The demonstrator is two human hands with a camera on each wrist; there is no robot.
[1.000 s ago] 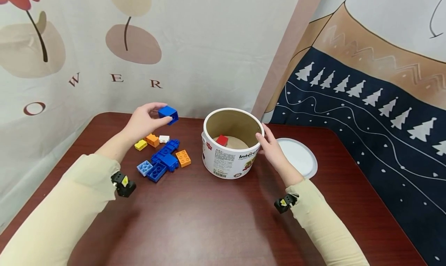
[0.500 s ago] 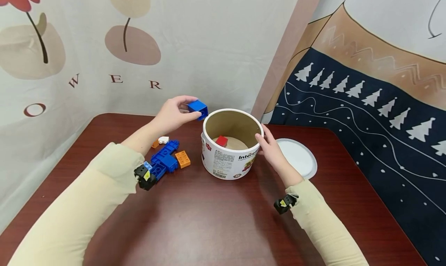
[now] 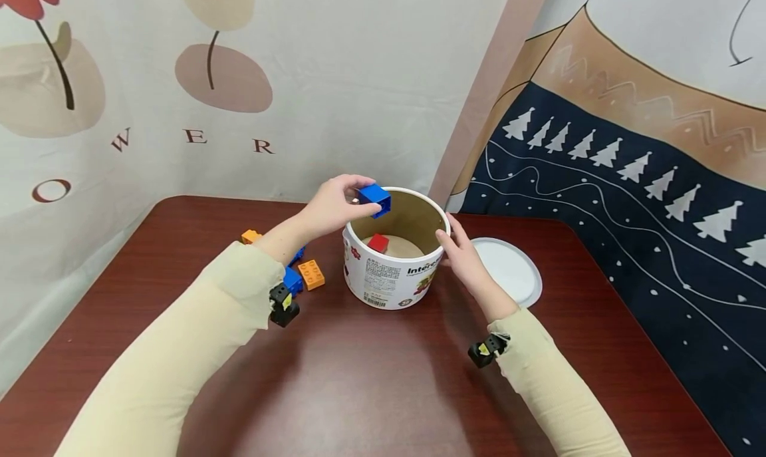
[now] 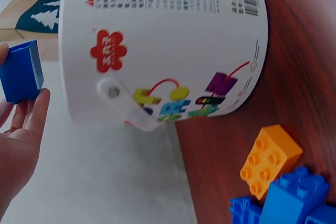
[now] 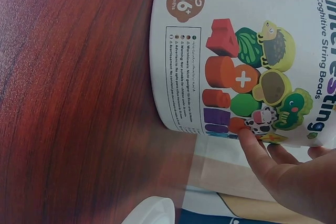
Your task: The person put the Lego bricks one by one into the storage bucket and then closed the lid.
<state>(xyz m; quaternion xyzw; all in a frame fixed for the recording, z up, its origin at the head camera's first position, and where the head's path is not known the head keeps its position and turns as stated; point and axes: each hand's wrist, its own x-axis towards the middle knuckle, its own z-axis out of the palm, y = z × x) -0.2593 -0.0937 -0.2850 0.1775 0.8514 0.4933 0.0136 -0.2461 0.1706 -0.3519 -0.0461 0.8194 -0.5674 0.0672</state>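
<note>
In the head view, my left hand (image 3: 335,206) pinches a blue toy building brick (image 3: 376,199) between thumb and fingers. The brick is over the left side of the opening of a white bucket (image 3: 383,281), its hollow side showing. In the left wrist view, the same blue brick (image 4: 22,73) stands out beside the bucket's rim. My right hand (image 3: 469,261) grips the bucket at its right side, thumb at the rim and fingers along the outer wall. A red brick (image 3: 378,243) lies on the bucket's floor.
Left of the bucket lie an orange brick (image 3: 312,275) and blue bricks (image 4: 294,198), partly covered by my left arm in the head view. Another orange brick (image 3: 250,236) shows farther left. A white round lid (image 3: 509,271) lies at the right. Printed curtains hang behind the table.
My left hand has carried the blue brick rightward, from above the loose bricks to over the bucket's opening. My right hand has stayed on the bucket.
</note>
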